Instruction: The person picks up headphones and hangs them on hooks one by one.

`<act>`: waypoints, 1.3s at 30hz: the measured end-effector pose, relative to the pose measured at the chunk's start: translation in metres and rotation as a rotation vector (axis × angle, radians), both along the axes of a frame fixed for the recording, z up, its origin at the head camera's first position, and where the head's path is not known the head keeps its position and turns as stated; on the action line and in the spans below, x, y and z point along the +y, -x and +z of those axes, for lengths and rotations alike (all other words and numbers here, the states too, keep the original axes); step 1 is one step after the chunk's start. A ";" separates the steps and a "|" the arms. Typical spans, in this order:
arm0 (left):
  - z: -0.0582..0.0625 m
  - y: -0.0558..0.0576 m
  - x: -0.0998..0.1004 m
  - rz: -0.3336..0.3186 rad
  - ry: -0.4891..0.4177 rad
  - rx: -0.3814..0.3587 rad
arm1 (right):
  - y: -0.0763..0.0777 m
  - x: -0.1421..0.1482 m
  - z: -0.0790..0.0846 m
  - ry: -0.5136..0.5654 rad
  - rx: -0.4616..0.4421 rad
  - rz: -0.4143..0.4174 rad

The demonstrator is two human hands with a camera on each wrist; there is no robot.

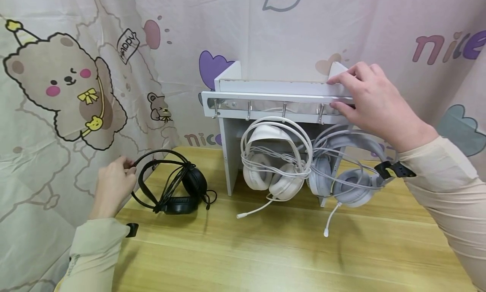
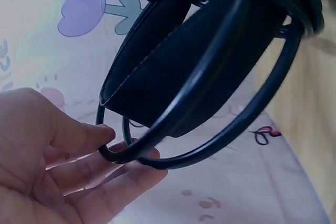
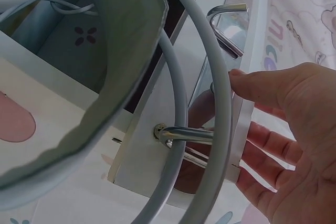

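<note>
Black headphones (image 1: 182, 205) with a bundled cable are at the left of the table, ear cups toward the rack. My left hand (image 1: 115, 182) pinches their thin double headband between thumb and fingers, clearer in the left wrist view (image 2: 126, 153). My right hand (image 1: 373, 100) grips the right end of the white hook rack (image 1: 265, 95), thumb in front and fingers over the top. White headphones (image 1: 286, 182) with a microphone hang at the rack's middle. Grey headphones (image 1: 353, 188) hang at its right end, their headband tubes (image 3: 220, 98) over a metal hook (image 3: 191, 135).
Metal hooks (image 1: 215, 108) line the rack's front strip, the leftmost one bare. The rack stands at the back of the wooden table (image 1: 265, 245). Printed curtains (image 1: 182, 39) hang behind and at the left. Two microphone booms jut forward below the hanging headphones.
</note>
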State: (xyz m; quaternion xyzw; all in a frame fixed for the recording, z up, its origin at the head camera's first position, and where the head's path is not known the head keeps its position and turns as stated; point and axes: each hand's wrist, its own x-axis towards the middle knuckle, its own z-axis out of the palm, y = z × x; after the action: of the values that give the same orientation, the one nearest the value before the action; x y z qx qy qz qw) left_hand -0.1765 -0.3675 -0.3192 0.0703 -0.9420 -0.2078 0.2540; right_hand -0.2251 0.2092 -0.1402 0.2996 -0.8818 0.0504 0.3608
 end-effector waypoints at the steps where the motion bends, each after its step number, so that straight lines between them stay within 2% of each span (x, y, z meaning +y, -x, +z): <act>1: 0.002 0.000 0.002 -0.004 0.009 0.005 | 0.000 0.000 0.000 0.000 0.001 0.001; 11: 0.020 0.003 0.023 -0.054 0.101 0.038 | 0.001 0.001 -0.001 0.000 0.008 -0.004; 23: 0.029 0.007 0.036 -0.123 0.146 0.114 | 0.001 0.000 -0.002 -0.006 0.000 -0.006; 29: 0.032 0.007 0.041 -0.151 0.155 0.129 | 0.001 -0.001 -0.002 -0.013 0.001 -0.007; 39: 0.044 0.010 0.050 -0.220 0.218 0.255 | -0.002 0.000 -0.001 -0.008 0.002 -0.008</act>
State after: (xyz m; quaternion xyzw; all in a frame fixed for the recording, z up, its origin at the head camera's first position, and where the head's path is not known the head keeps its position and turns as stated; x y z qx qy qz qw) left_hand -0.1862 -0.3171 -0.2752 -0.0879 -0.9212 -0.1383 0.3530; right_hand -0.2230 0.2093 -0.1415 0.2977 -0.8828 0.0449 0.3607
